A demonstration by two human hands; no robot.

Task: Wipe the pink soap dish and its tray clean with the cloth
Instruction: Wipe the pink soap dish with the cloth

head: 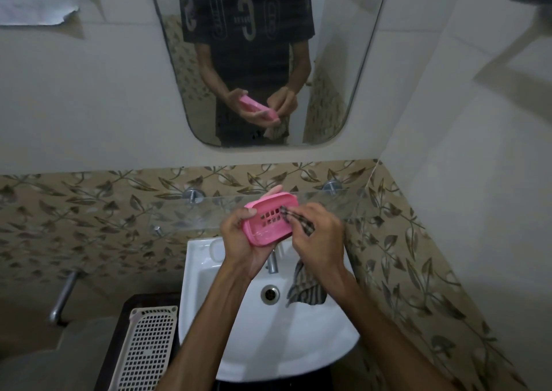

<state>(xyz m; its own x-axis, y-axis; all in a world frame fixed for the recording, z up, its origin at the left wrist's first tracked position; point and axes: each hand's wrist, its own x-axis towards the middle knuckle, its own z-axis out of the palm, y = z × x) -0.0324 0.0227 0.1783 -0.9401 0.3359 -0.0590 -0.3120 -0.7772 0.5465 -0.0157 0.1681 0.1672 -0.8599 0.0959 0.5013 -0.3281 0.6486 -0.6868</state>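
The left hand (239, 238) grips the pink soap dish (270, 218) tilted above the sink (239, 331), while the right hand (316, 238) pinches the cloth (298, 220) onto its slots. Pressing hard could lever the dish loose — it would drop into the basin.

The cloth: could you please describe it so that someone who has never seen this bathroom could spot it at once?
Start at the white sink below the mirror. Above the basin, the left hand holds a pink soap dish, and the right hand presses the cloth into it, the rest hanging over the basin. It is the only dark striped fabric among hard, plain things.
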